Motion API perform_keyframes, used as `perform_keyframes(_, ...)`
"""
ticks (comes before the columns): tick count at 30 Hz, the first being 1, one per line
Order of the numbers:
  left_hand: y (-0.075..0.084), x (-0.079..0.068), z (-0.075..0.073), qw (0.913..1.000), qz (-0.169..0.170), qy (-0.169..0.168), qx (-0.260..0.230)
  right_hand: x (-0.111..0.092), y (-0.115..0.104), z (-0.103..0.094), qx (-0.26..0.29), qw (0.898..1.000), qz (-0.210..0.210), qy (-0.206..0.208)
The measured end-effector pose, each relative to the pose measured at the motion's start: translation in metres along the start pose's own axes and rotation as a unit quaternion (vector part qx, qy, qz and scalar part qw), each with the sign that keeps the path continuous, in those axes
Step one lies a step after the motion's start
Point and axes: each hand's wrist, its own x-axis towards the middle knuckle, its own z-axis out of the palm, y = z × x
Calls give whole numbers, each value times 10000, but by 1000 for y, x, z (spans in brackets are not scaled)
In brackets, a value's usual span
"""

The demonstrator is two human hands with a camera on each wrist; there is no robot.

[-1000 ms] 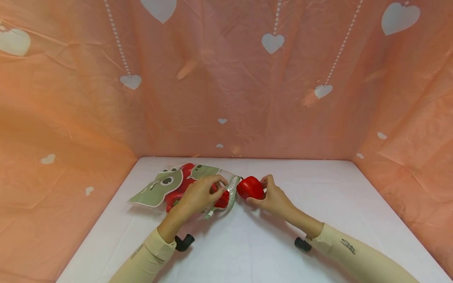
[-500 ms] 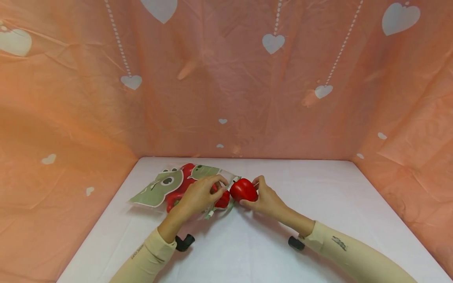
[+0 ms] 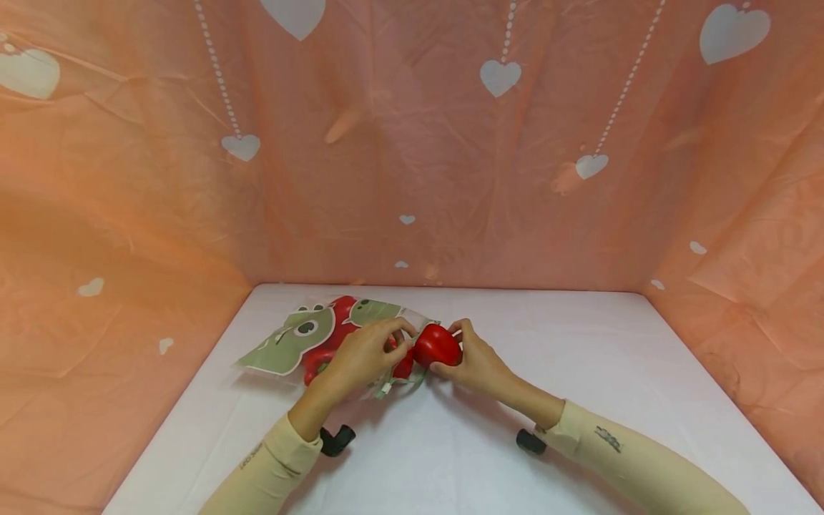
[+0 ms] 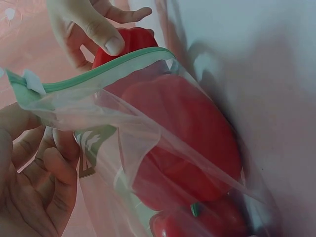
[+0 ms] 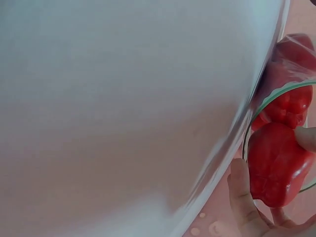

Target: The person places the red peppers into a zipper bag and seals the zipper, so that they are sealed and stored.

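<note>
In the head view my right hand point(image 3: 479, 365) grips a glossy red bell pepper point(image 3: 438, 345) at the mouth of a clear zip bag point(image 3: 277, 354) printed in green. The left hand point(image 3: 363, 357) pinches the bag's upper rim, holding the mouth apart. Seen from the left wrist, a green zip edge point(image 4: 108, 66) crosses in front of the held pepper, and more red bell peppers point(image 4: 182, 143) lie inside the clear plastic. The right wrist view shows the held pepper point(image 5: 276, 163) framed by the round opening, fingers and thumb around it, with another pepper point(image 5: 289, 106) behind.
The bag lies on a white table point(image 3: 579, 343) toward its back left. Orange cloth point(image 3: 450, 179) with white hearts walls the back and both sides. Black wrist mounts point(image 3: 337, 440) sit under the forearms.
My right hand has moved left with the bell pepper, from beside the bag to right at its opening. The left hand and the bag have stayed in place.
</note>
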Motion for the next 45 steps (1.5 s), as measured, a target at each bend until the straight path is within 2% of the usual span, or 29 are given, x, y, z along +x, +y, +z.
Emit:
perform_keyframes(9, 1, 0, 1, 10000, 18, -62, -24, 6, 4, 0, 370, 9991, 184, -5)
perform_keyframes(16, 1, 0, 1, 10000, 28, -56, -11, 8, 6, 0, 1392, 9902, 105, 57)
perform_keyframes(25, 1, -1, 2, 9999, -9, -103, -58, 11, 11, 2, 1934, 9792, 611, 1)
perform_keyframes(33, 1, -2, 2, 9999, -29, -102, -64, 10, 11, 10, 2692, 9542, 1302, -48)
perform_keyframes(39, 1, -1, 1, 10000, 31, -48, -37, 13, 9, 19, 3342, 9319, 1377, 294)
perform_keyframes(45, 1, -1, 0, 10000, 46, -60, -48, 16, 6, 26, 3590, 9201, 1493, 477)
